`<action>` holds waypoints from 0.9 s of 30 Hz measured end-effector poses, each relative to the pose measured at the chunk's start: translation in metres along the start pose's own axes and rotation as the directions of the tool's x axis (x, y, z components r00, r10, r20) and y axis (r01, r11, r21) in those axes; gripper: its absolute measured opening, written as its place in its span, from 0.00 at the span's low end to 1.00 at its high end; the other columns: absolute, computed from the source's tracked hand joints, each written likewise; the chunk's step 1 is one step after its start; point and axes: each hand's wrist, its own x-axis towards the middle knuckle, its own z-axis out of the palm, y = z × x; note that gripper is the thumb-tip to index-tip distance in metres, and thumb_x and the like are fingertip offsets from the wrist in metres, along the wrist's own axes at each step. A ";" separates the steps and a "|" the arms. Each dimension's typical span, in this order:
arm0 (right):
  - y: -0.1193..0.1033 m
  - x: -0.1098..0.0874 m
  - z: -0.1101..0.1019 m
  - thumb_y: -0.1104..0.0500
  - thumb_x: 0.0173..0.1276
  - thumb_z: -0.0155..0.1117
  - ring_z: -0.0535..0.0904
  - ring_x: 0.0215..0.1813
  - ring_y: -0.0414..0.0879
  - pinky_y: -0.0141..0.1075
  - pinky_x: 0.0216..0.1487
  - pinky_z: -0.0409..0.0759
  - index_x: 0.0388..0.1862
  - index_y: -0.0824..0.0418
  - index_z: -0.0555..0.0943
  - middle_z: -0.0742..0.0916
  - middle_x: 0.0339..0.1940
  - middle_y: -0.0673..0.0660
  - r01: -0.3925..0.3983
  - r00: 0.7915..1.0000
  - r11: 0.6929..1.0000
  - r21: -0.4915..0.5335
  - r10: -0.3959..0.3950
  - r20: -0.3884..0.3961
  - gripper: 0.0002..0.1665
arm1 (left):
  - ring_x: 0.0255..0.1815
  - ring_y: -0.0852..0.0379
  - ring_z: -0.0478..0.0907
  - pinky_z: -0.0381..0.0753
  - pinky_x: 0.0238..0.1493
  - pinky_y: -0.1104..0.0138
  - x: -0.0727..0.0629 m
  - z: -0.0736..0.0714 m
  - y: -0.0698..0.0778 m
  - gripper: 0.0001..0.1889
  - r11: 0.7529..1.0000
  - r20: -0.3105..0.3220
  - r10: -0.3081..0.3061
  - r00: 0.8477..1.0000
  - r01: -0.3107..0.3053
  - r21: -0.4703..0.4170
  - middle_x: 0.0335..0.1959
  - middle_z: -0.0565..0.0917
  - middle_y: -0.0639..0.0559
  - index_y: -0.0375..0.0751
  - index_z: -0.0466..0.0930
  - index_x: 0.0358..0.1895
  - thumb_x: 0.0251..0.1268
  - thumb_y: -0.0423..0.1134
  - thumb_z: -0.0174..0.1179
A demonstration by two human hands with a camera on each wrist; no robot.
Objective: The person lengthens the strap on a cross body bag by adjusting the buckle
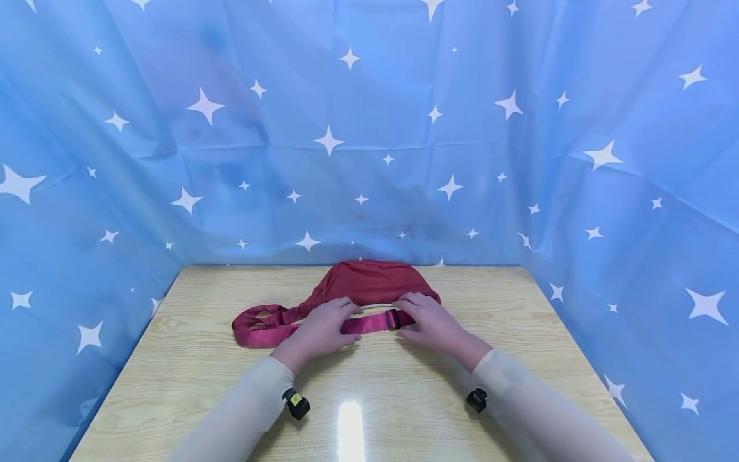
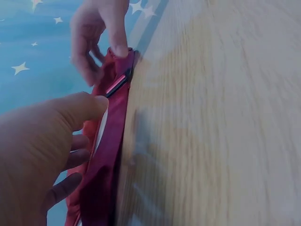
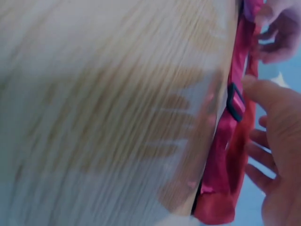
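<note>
A dark red waist bag lies at the back of the table. Its magenta strap runs along the front of it and loops round on the left. A black slider buckle sits on the strap close to the right hand. My left hand is over the strap, thumb and fingers spread apart at the bag's front edge. My right hand is at the bag's right end, its thumb and fingers parted either side of the strap. In the right wrist view, the right thumb is beside the buckle.
The light wood table extends toward me, with a bright reflection near the front. A blue curtain with white stars stands behind and along both sides. Small black devices are worn at both wrists, over pale sleeves.
</note>
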 end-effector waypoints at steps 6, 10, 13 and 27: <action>-0.002 0.008 0.007 0.51 0.70 0.84 0.82 0.61 0.54 0.52 0.65 0.82 0.69 0.61 0.84 0.86 0.60 0.56 0.042 0.999 0.991 -0.128 -0.037 0.041 0.34 | 0.63 0.49 0.83 0.83 0.66 0.51 0.013 0.012 0.003 0.26 0.994 0.030 -0.005 1.000 0.002 0.105 0.59 0.86 0.53 0.50 0.87 0.66 0.69 0.53 0.77; -0.003 0.011 0.008 0.51 0.71 0.82 0.81 0.60 0.54 0.52 0.67 0.81 0.69 0.62 0.84 0.86 0.58 0.56 0.069 0.996 0.985 -0.157 -0.059 0.066 0.32 | 0.61 0.49 0.84 0.84 0.64 0.51 0.016 0.015 0.007 0.24 0.989 0.032 -0.010 0.999 0.005 0.145 0.57 0.86 0.53 0.49 0.88 0.63 0.70 0.53 0.77; -0.003 0.013 0.009 0.51 0.73 0.80 0.82 0.60 0.53 0.51 0.67 0.81 0.68 0.61 0.85 0.86 0.58 0.56 0.077 0.995 0.985 -0.153 -0.067 0.073 0.30 | 0.57 0.50 0.84 0.85 0.61 0.53 0.018 0.018 0.008 0.24 0.987 0.027 -0.015 1.000 0.011 0.161 0.55 0.86 0.53 0.48 0.88 0.63 0.70 0.54 0.77; 0.002 0.011 0.012 0.49 0.70 0.81 0.79 0.55 0.48 0.48 0.63 0.81 0.62 0.58 0.85 0.85 0.53 0.51 0.093 0.996 0.993 -0.065 -0.093 0.003 0.26 | 0.54 0.51 0.84 0.85 0.60 0.54 0.024 0.024 0.012 0.26 0.975 -0.004 -0.019 1.000 0.019 0.220 0.51 0.85 0.53 0.48 0.88 0.61 0.68 0.58 0.77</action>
